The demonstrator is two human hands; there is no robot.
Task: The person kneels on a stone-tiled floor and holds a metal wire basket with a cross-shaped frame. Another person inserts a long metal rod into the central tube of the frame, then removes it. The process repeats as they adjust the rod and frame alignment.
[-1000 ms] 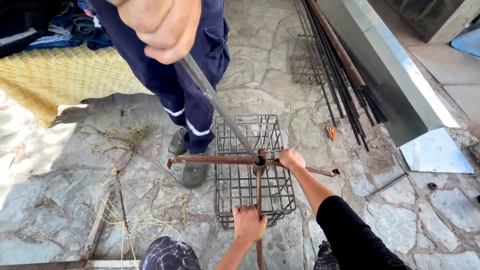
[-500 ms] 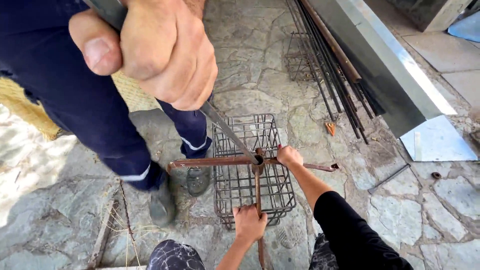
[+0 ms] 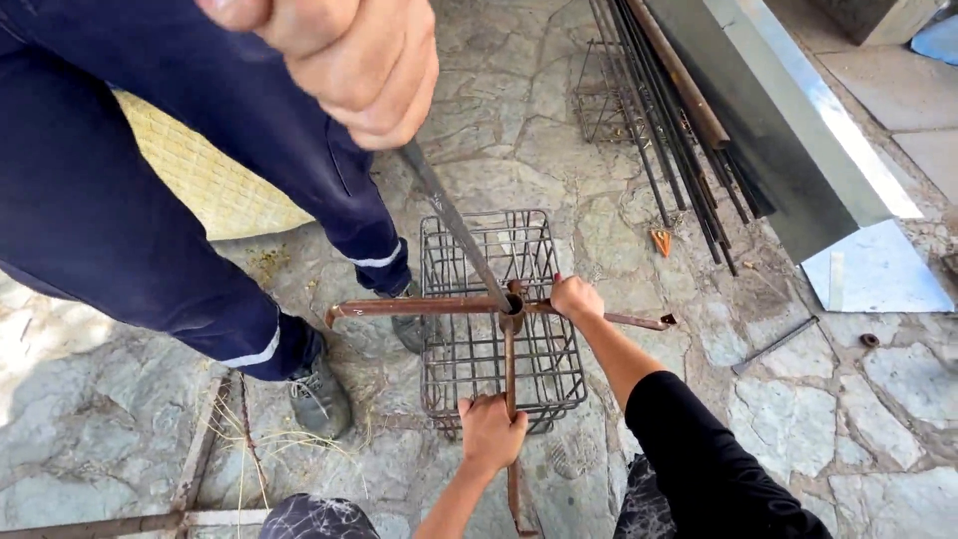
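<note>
Gripping steel rod [image 3: 454, 225] above wire cage [image 3: 499, 319]; co-worker's hands [image 3: 577, 297] steadying rusty cross [image 3: 504, 314]

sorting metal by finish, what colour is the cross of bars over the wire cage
Rusty reddish-brown cross of bars, clearest in the head view.

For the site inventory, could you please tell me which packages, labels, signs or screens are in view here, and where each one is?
None are in view: only the wire cage, rusty rods, bundled bars and a metal sheet on the stone floor.
</note>
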